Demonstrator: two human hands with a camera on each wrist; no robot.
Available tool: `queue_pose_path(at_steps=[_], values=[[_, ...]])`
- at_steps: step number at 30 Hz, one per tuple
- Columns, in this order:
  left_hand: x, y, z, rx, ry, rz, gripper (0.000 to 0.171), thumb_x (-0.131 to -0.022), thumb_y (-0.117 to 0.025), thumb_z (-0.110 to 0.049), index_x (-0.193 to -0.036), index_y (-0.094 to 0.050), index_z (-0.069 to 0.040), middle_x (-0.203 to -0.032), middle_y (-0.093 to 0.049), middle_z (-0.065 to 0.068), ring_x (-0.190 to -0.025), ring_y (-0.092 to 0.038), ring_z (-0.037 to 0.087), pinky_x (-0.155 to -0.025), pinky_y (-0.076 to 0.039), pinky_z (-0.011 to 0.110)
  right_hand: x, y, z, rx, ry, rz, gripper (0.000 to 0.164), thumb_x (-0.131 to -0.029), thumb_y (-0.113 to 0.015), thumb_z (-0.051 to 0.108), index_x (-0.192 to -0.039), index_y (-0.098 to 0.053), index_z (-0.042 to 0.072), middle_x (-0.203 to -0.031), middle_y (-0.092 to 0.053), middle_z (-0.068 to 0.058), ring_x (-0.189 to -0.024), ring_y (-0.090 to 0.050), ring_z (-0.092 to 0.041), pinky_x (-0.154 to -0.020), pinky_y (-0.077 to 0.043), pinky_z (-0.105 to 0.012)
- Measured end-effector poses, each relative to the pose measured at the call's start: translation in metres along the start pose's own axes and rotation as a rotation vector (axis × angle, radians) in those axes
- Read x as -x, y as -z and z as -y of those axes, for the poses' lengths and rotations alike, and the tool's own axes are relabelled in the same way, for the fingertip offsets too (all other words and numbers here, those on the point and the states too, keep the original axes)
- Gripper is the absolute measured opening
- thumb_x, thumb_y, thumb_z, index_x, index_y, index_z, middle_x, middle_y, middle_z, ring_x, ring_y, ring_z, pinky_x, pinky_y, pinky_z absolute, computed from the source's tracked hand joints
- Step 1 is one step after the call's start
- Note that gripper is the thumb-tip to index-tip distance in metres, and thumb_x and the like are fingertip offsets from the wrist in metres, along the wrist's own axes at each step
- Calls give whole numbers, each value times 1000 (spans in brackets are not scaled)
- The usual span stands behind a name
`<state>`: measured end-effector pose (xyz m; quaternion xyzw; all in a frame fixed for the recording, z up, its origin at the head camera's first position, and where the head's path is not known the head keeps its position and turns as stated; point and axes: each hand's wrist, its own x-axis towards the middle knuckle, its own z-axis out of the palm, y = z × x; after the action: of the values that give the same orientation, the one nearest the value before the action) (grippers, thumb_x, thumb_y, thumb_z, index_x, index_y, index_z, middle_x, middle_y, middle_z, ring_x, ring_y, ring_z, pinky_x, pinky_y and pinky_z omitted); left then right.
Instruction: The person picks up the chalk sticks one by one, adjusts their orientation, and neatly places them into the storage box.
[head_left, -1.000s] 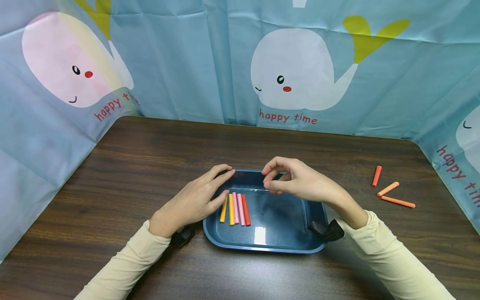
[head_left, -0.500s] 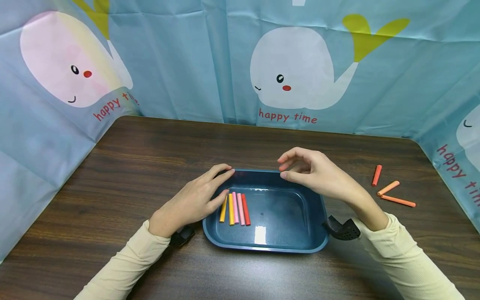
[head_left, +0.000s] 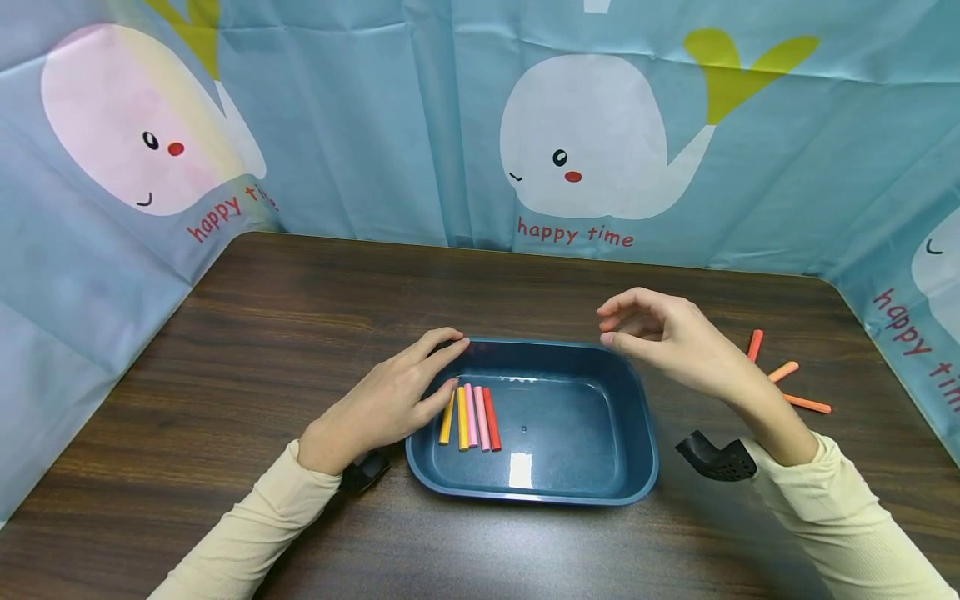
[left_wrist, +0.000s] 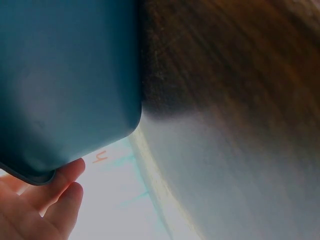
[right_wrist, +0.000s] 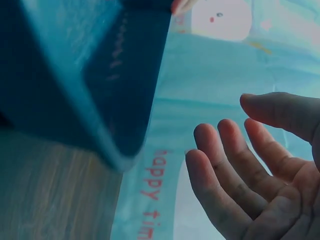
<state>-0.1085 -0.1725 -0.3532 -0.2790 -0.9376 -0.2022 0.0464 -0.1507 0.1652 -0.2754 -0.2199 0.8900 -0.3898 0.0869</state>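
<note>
Head view, items as they lie: one dark-blue, shallow, round-cornered tray [head_left: 562,442], apparently plastic, on a dark-brown wood-grain table [head_left: 300,308]. In its left end, side by side: two slim yellow sticks [head_left: 462,421], two slim pink sticks [head_left: 482,421], one slim red stick [head_left: 492,421]; material not plain. On the table to the tray's right: one slim red-orange stick [head_left: 755,344] and two slim orange sticks [head_left: 808,404], partly hidden by my right arm. Left hand [head_left: 397,392]: fingers loosely extended at the tray's far left corner, no stick held. Right hand [head_left: 671,337]: near the far right corner, thumb and bent fingers well parted, nothing between them. Handling note, my judgement: light, steady left contact keeps the tray from sliding; slim sticks may roll, so each is best pinched mid-length, singly, without nudging its neighbours.
</note>
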Motion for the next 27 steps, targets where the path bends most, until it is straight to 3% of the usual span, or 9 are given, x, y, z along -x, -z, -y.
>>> queue_pose_path(at_steps=[11, 27], values=[[0, 0, 0, -2, 7, 3, 53, -97, -61, -22, -147, -47, -10, -148, -45, 7, -124, -57, 21, -99, -52, 41, 9, 19, -29, 82, -25, -123, 25, -93, -69, 17, -117, -65, 11, -105, -71, -6, -83, -67, 4, -71, -49, -14], [0, 0, 0, -11, -1, 2, 53, -98, -60, -23, -147, -48, -8, -148, -45, 8, -125, -57, 22, -101, -51, 42, 18, 35, -64, 175, -73, -163, 31, -93, -69, 17, -122, -63, 7, -111, -71, -16, -82, -62, 15, -70, -46, -10]])
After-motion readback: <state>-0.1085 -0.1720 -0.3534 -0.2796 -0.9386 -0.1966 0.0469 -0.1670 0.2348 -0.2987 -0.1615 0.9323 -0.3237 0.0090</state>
